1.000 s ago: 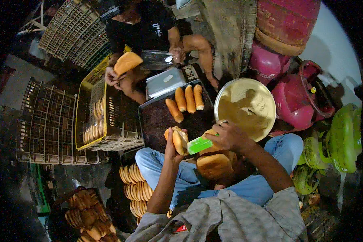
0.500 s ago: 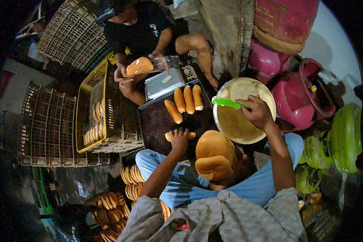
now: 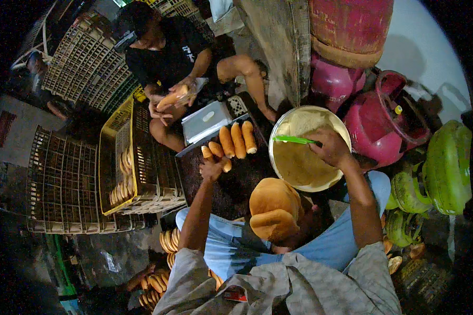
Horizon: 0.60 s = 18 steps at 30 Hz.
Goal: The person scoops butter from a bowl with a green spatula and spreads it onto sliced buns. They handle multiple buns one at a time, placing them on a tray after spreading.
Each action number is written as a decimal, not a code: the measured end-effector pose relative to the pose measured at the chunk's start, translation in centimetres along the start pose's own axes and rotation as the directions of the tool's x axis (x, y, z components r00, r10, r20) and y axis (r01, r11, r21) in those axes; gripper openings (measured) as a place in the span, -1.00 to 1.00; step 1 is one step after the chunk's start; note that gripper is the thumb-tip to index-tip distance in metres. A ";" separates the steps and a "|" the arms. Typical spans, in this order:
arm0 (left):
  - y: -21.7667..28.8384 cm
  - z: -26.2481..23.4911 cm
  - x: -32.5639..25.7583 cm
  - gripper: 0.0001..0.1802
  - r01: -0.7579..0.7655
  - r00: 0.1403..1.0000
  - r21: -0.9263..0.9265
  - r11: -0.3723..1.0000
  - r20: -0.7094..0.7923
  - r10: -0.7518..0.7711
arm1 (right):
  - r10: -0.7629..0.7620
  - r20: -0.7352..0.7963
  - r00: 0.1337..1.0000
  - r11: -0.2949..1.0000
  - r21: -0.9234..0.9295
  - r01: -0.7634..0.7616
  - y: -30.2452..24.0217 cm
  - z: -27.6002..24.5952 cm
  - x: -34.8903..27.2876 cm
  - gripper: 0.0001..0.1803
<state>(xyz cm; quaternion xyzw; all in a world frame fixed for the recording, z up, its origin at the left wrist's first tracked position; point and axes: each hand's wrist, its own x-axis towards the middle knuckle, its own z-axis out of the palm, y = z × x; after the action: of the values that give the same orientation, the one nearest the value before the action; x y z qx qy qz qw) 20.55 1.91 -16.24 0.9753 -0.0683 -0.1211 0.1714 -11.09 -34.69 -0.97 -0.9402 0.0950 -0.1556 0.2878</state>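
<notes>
My left hand (image 3: 212, 169) is closed round a long bread roll (image 3: 207, 152) at the left end of a row. Several golden rolls (image 3: 237, 140) lie side by side there on a dark tray (image 3: 192, 176). My right hand (image 3: 331, 148) grips a green spatula (image 3: 294, 139) over a round bowl (image 3: 347, 131) that holds a pale tan cream (image 3: 294, 165). The spatula lies nearly level, its far end towards the bowl's left rim. Between my legs rests a stack of flat, wide bread (image 3: 272, 199), nearest to me.
Across from me a person handles a roll in a clear bag (image 3: 192, 89), beside a stack of plastic bags (image 3: 205, 122). Yellow crates (image 3: 136, 152) with bread stand left. Pink gas cylinders (image 3: 376, 126) and green ones (image 3: 446, 168) crowd the right. More bread (image 3: 155, 283) lies lower left.
My left hand has carried a roll from the near part of the tray to the row. My right hand stays over the bowl, the spatula turned thinner to view. The other person's roll is further into its bag.
</notes>
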 end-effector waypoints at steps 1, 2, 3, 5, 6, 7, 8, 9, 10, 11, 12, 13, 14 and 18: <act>1.6 0.1 -0.7 -0.09 0.051 0.998 0.046 0.998 -0.038 -0.049 | -0.009 0.002 1.000 1.000 0.008 0.009 0.0 0.0 -0.1 -0.68; 2.8 -0.1 -1.2 -0.04 0.101 0.993 0.072 0.992 -0.064 -0.096 | -0.019 0.007 1.000 1.000 0.016 0.019 0.1 -0.1 -0.2 -0.68; 3.8 -0.2 -1.5 0.00 0.143 0.987 0.092 0.985 -0.086 -0.135 | -0.017 0.007 1.000 1.000 0.005 0.017 0.1 -0.2 -0.3 -0.69; 4.1 -0.8 -1.1 0.09 0.192 0.978 0.103 0.976 -0.104 -0.181 | -0.027 -0.028 0.999 1.000 -0.013 0.027 0.3 -0.5 -0.5 -0.70; 3.7 -0.8 -0.6 0.14 0.188 0.978 0.101 0.977 -0.111 -0.177 | 0.021 -0.002 1.000 1.000 -0.016 -0.021 0.3 -0.6 -0.6 -0.70; 2.9 -0.9 0.3 0.01 0.159 0.984 0.093 0.983 -0.100 -0.149 | 0.050 -0.009 0.999 0.999 -0.014 -0.050 0.3 -0.6 -0.5 -0.71; 2.0 -0.6 1.4 -0.01 0.020 0.996 0.078 0.997 -0.091 -0.013 | 0.095 0.009 0.995 0.995 -0.028 -0.094 0.3 -0.7 -0.5 -0.71; 1.0 -0.2 2.2 -0.03 -0.134 0.987 0.057 0.989 -0.081 0.139 | 0.079 0.011 0.997 0.997 -0.009 -0.079 0.4 -0.7 -0.5 -0.71; 0.2 0.2 3.0 -0.04 -0.286 0.955 0.032 0.958 -0.072 0.287 | 0.083 0.038 0.996 0.997 -0.009 -0.082 0.4 -0.7 -0.4 -0.71; -0.4 0.7 3.2 -0.03 -0.549 0.803 0.058 0.834 -0.238 0.546 | 0.120 0.063 0.991 0.993 -0.017 -0.119 0.5 -0.7 -0.5 -0.70; -0.6 0.9 3.0 -0.03 -0.579 0.797 -0.093 0.810 -0.276 0.538 | 0.110 0.102 0.989 0.994 -0.024 -0.108 0.7 -0.6 -0.5 -0.70; -0.5 0.9 2.1 -0.04 -0.553 0.831 -0.245 0.796 -0.235 0.504 | 0.134 0.139 0.981 0.991 -0.035 -0.130 0.9 -0.3 -0.6 -0.70; 0.0 0.2 1.1 -0.04 -0.498 0.866 -0.401 0.769 -0.179 0.468 | 0.146 0.169 0.975 0.989 -0.056 -0.139 1.2 0.0 -0.9 -0.70; 4.3 -3.7 -11.3 -0.48 -0.574 0.812 -0.309 0.759 -0.332 0.479 | 0.470 0.511 0.720 0.869 -0.411 -0.276 3.4 3.5 -1.7 -0.71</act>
<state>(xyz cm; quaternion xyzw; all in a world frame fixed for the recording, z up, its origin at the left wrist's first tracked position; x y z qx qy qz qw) 10.29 1.07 -8.99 0.8677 -0.2950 0.0365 0.3983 -11.83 -35.27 -6.07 -0.9336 0.2126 0.2262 0.1791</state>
